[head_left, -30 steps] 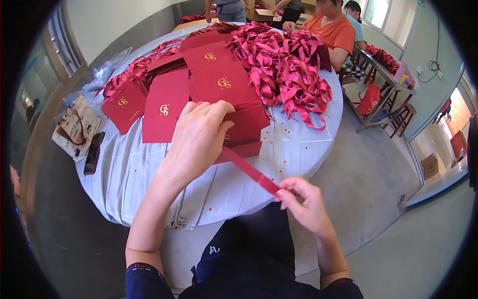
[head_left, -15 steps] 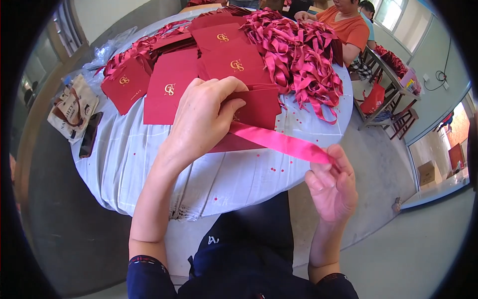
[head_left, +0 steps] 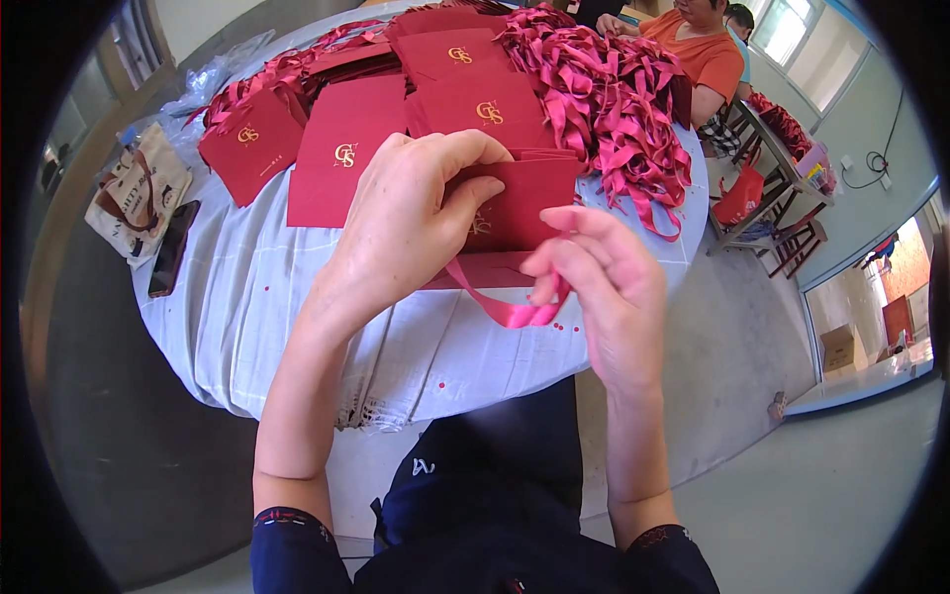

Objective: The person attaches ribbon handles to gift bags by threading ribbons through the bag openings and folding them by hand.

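My left hand [head_left: 411,213] is closed on a dark red paper bag [head_left: 539,203] with a gold emblem, its thumb on the front and its fingers over the top. From beside that hand a pink-red ribbon [head_left: 495,309] sags in a loop toward the right. My right hand [head_left: 609,287] pinches the ribbon between thumb and fingers, just off the bag's lower right. More red bags [head_left: 344,148] with gold emblems lie flat and in stacks behind my hands. A large heap of bags with tangled ribbons [head_left: 614,109] rises at the far right of the table.
A white cloth [head_left: 242,327] covers the round table, with small red dots scattered on it. At the left edge are a phone [head_left: 174,249] and a canvas bag [head_left: 139,193]. A person in an orange top [head_left: 698,54] sits at the far right, before a side table [head_left: 782,163].
My right hand has moved left and up toward the bag, so the ribbon that was stretched straight now hangs slack in a loop. My left hand keeps its hold on the bag.
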The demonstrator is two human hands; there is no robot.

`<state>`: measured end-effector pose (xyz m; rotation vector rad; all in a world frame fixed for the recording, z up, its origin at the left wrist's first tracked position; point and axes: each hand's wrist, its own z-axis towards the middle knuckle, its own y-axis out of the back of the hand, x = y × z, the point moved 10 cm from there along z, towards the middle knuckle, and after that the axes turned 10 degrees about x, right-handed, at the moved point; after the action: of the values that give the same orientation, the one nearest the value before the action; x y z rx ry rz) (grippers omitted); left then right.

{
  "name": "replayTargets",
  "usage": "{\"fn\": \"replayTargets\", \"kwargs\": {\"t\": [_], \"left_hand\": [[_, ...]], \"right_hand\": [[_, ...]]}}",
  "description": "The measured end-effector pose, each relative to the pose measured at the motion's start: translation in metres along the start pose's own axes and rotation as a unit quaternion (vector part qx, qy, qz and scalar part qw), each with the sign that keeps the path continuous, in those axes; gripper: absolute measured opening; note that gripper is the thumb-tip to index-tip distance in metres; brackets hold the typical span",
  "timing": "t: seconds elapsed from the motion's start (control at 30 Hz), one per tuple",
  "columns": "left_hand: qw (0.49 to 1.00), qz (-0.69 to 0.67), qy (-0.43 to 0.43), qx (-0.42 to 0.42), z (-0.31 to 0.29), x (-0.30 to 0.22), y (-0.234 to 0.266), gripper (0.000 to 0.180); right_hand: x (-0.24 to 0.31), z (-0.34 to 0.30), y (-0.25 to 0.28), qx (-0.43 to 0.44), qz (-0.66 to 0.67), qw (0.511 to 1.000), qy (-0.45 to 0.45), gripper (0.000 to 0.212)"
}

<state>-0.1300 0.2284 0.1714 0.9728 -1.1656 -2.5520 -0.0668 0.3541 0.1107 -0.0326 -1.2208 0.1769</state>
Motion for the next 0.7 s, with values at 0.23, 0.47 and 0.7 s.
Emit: {"fn": "replayTargets", "kwargs": {"t": [0.23, 0.47, 0.7], "left_hand": [[1.000, 0.024, -0.002, 0.005, -0.002, -0.004, -0.001, 0.015], [0.999, 0.040, -0.015, 0.004, -0.005, -0.014, -0.003, 0.015], [0.996, 0.079, -0.024, -0.022, -0.011, -0.028, -0.006, 0.014]], "right_hand": [[-0.018, 0.013, 0.005, -0.072, -0.031, 0.997, -0.016, 0.016], [-0.019, 0.013, 0.008, -0.093, -0.039, 0.995, -0.017, 0.014], [-0.016, 0.007, 0.014, -0.087, -0.038, 0.994, -0.052, 0.013]]}}
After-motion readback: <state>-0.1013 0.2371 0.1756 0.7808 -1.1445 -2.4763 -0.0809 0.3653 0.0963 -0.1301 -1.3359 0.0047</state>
